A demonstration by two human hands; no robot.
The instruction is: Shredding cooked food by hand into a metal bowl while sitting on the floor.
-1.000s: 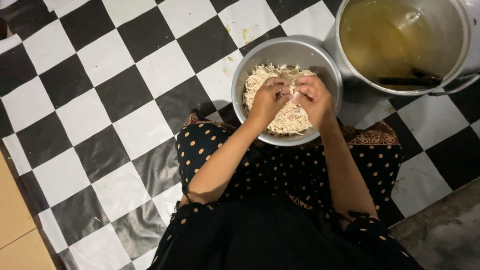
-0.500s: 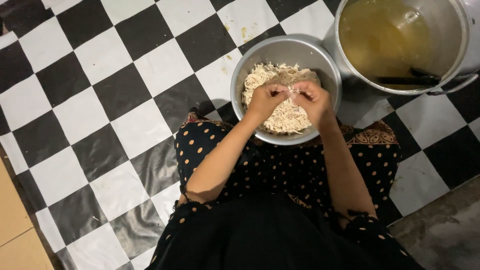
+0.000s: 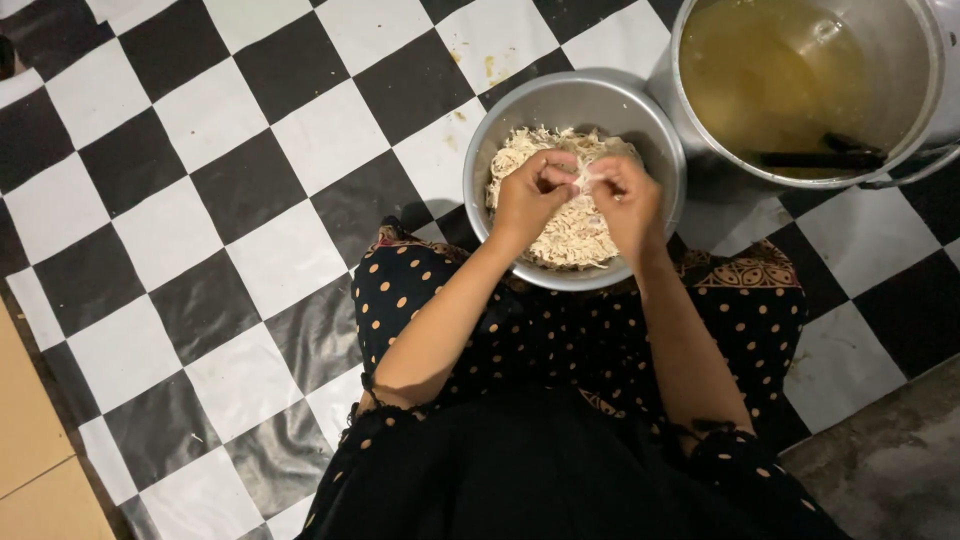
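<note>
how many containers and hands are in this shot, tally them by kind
metal bowl with pale shredded food: 1
large metal pot with yellowish liquid: 1
dark utensil in the pot: 1
hands, both pinching one shred over the bowl: 2, left hand and right hand
total: 5

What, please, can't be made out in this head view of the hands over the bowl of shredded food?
- The piece pinched between left hand and right hand: too small, covered by fingers.
- Bottom of the metal bowl: buried under shredded food.
- Large pot: cut off by the top and right edges.
- Dark utensil: its lower end is sunk in the cloudy broth.
</note>
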